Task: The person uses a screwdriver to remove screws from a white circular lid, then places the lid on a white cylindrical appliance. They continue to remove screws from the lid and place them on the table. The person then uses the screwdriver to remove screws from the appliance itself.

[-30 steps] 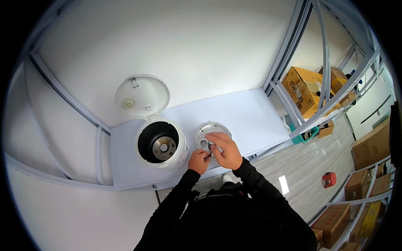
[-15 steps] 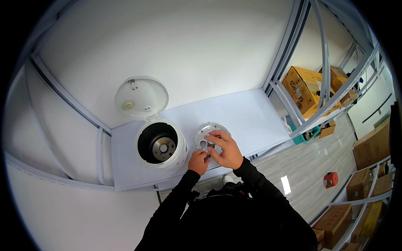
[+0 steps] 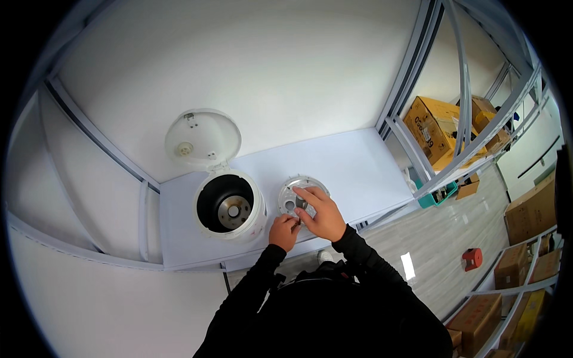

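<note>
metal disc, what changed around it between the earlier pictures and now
The right hand has opened slightly wider over the metal disc; nothing visibly taken or let go. The left hand by its near edge, the disc and the open cooker stayed put.

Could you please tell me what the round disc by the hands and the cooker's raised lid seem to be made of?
Round disc: probably bare metal, given its silvery grey, slightly shiny surface.
Raised lid: likely moulded plastic, smooth and white, though its look alone leaves this open.

White wall [image 3: 268,71], grey floor [image 3: 430,244] (slightly glossy).
</note>
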Action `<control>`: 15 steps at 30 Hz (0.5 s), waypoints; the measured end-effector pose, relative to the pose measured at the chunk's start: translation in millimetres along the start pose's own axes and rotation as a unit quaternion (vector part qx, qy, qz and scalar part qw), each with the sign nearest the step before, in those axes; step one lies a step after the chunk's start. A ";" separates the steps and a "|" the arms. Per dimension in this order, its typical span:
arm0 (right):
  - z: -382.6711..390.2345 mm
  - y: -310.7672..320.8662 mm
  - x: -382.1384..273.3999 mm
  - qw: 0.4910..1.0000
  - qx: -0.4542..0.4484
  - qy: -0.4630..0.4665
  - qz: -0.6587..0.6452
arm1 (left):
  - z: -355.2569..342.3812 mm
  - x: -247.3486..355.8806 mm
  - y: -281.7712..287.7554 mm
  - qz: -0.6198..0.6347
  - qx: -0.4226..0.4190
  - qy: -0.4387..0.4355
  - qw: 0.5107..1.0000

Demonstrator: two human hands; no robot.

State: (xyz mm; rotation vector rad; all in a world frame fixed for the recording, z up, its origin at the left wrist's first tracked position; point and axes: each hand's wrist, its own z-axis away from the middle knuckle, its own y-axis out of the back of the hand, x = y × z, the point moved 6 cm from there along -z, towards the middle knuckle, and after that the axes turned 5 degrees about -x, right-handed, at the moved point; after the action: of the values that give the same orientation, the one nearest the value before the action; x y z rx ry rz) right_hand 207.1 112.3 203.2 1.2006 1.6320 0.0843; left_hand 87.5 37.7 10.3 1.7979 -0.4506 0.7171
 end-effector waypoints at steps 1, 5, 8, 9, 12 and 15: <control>-0.2 -1.2 2.3 0.999 -0.019 -0.030 -0.007 | 0.1 -1.7 -1.2 0.007 0.002 -0.002 1.000; 1.2 0.9 4.8 1.000 -0.001 0.003 -0.008 | -0.6 -5.0 -4.3 0.050 0.004 0.013 0.999; 1.3 5.1 5.2 0.999 0.028 0.019 -0.006 | -1.2 -2.6 -2.3 0.059 0.013 0.019 0.998; 1.0 6.5 6.4 0.999 0.043 0.030 0.000 | -0.9 -1.5 -1.1 0.063 0.016 0.022 0.998; 1.0 7.1 13.8 0.998 0.058 0.034 0.005 | -0.7 0.9 1.3 0.074 0.018 0.027 0.997; 0.9 13.4 21.6 0.997 0.077 0.020 0.008 | -0.3 1.5 1.8 0.074 0.012 0.021 0.997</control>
State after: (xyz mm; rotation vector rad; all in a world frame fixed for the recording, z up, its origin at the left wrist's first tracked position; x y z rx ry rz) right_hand 217.9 134.1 195.7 1.3363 1.6893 -0.0080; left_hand 87.5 37.5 12.6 1.7810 -0.5543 0.8645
